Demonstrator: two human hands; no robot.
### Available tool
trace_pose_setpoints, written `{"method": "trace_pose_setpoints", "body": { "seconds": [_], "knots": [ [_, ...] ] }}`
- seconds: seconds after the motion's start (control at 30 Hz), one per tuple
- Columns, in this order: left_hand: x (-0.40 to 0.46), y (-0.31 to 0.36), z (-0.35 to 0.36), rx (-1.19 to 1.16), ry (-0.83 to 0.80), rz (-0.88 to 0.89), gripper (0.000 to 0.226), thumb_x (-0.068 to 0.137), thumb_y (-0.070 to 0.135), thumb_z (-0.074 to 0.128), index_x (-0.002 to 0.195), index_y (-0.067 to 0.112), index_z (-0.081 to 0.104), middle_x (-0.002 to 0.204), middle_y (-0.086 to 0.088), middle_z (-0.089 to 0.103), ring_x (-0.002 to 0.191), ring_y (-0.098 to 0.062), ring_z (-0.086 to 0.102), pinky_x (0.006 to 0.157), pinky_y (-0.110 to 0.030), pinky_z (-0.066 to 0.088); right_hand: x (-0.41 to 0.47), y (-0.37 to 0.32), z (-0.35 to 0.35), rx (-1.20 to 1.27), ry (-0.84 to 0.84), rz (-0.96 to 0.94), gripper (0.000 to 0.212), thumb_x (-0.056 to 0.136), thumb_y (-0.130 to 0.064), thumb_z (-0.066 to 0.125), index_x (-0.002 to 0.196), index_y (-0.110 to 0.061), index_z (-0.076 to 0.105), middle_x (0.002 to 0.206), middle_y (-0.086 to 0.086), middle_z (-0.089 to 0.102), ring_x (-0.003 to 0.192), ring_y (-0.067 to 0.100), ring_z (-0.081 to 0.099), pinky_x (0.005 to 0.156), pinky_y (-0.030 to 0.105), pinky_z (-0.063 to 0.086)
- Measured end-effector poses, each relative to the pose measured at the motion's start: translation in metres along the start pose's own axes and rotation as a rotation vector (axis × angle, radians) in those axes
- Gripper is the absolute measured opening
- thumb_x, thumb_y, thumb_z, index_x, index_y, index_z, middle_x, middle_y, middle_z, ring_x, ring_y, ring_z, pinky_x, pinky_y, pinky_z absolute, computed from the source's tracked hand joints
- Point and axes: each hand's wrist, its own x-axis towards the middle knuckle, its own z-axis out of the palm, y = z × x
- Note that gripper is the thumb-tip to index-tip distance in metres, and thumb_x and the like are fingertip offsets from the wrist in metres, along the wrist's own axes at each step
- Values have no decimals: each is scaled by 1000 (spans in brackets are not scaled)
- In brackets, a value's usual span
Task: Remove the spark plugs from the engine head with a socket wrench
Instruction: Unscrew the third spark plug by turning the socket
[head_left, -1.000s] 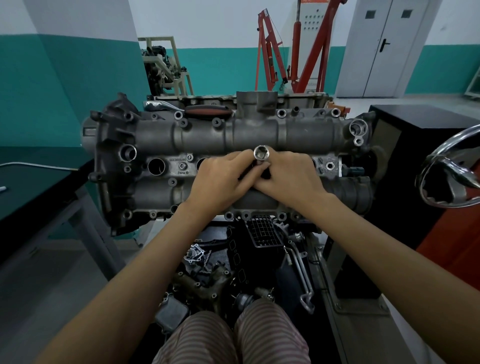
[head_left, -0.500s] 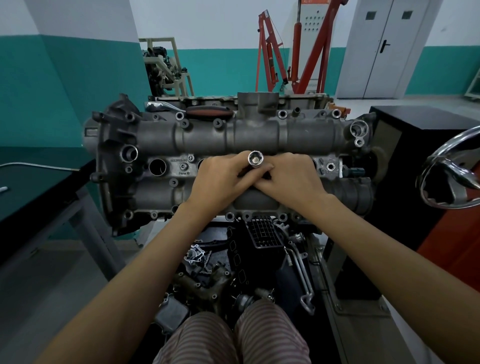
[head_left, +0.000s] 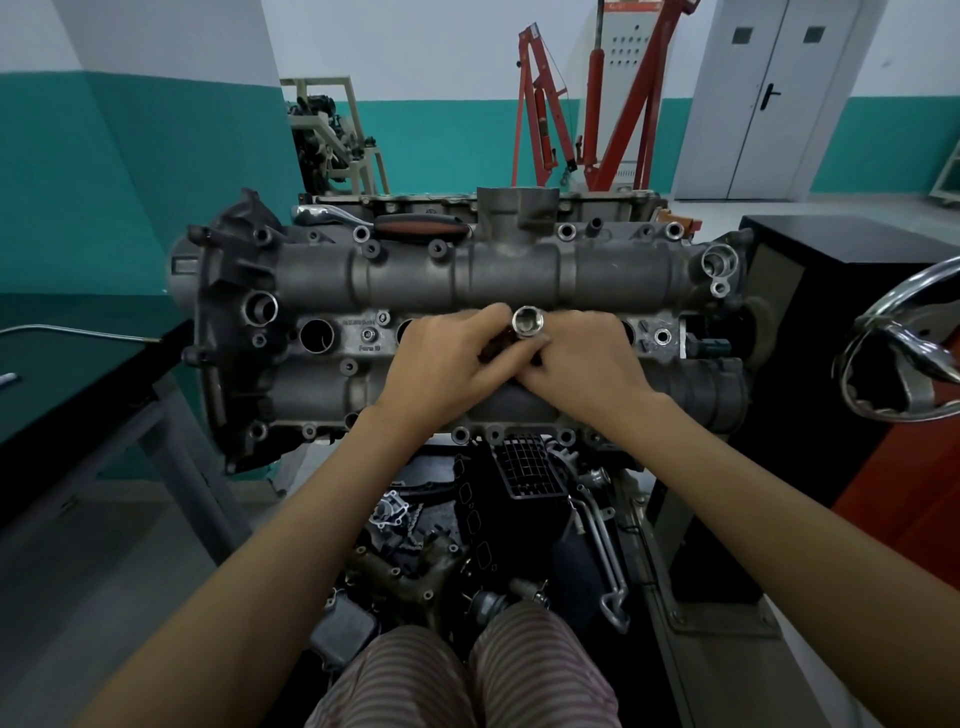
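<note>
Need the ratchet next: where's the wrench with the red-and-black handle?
Head view: the wrench lies on the far top edge of the engine head, left of centre, beyond both hands.

Socket (head_left: 528, 321) seen shifted slightly left, then back right, btwn left hand (head_left: 447, 369) and right hand (head_left: 587, 366); both hands kept closed around it.

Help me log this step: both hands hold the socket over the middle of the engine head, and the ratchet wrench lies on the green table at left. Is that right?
Not quite. The head view shows the ratchet wrench lying on the far top edge of the engine head, not on the green table. The rest stands: the left hand and the right hand hold the socket over the middle of the head.
</note>
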Motion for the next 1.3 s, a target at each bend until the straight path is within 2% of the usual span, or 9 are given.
{"method": "trace_pose_setpoints", "body": {
  "seconds": [0.13, 0.23, 0.33, 0.47, 0.63, 0.77, 1.0, 1.13, 1.3],
  "knots": [
    [0, 4, -1, -9, 25, 10, 32, 86, 35, 45, 75, 5, 49, 61, 2, 50, 50, -26, 52, 44, -33, 40, -1, -2, -6, 78, 33, 9, 28, 81, -30, 54, 91, -5, 48, 64, 9, 63, 55, 32, 59, 48, 26, 25],
    [1, 5, 0, -1, 32, 6, 26, 86, 33, 45, 72, 11, 45, 59, 9, 43, 49, -27, 52, 45, -29, 37, -1, -2, -5, 28, 34, 20, 34, 80, -44, 49, 80, -10, 48, 63, 8, 64, 57, 30, 60, 48, 26, 22],
    [1, 1, 1, -6, 17, -18, 41, 88, 42, 46, 70, 7, 58, 57, -3, 59, 53, -26, 58, 48, -32, 41, -1, -1, -1, -37, 15, 24, 43, 82, -53, 45, 84, -16, 65, 70, 6, 66, 68, 27, 62, 53, 27, 23],
    [0, 0, 1, -1, 20, 0, 48, 87, 45, 48, 70, 2, 60, 58, -5, 58, 52, -25, 55, 48, -38, 43, -1, 0, 0, -21, 37, -8, 49, 82, -46, 27, 80, -11, 62, 71, 9, 65, 67, 30, 60, 54, 28, 22],
    [0, 4, 0, 1, 43, 32, 31, 85, 32, 45, 75, 4, 50, 65, -3, 55, 51, -25, 52, 43, -31, 39, -2, -3, -5, 64, 21, -1, 29, 80, -34, 50, 88, -6, 48, 71, 9, 64, 61, 32, 61, 50, 27, 26],
    [0, 4, 1, 24, 49, 20, 28, 86, 32, 44, 78, 6, 53, 66, -3, 59, 53, -28, 56, 45, -28, 36, -1, -1, -3, -48, 17, -9, 56, 78, -54, 23, 88, -15, 61, 76, 5, 66, 71, 26, 62, 54, 27, 26],
    [0, 1, 2, -8, 75, 3, 33, 88, 34, 52, 76, 6, 67, 65, -5, 64, 57, -24, 61, 50, -29, 43, -2, 0, -1, -59, -1, -41, 40, 88, -46, 41, 102, -14, 61, 90, 4, 68, 82, 24, 63, 61, 30, 35],
    [-1, 2, 1, -23, 68, 19, 36, 88, 37, 49, 68, 7, 55, 60, 1, 54, 51, -21, 52, 46, -28, 38, -2, -2, -4, 40, -4, -13, 29, 85, -41, 50, 80, -12, 46, 78, 6, 66, 69, 27, 62, 54, 28, 28],
    [-1, 3, 2, 2, 79, 16, 27, 85, 31, 47, 72, 8, 52, 66, -1, 55, 53, -23, 53, 46, -30, 40, -2, 0, -4, -21, -18, -33, 34, 90, -38, 44, 85, -10, 63, 76, 11, 66, 72, 31, 61, 56, 30, 25]
  ]
}}
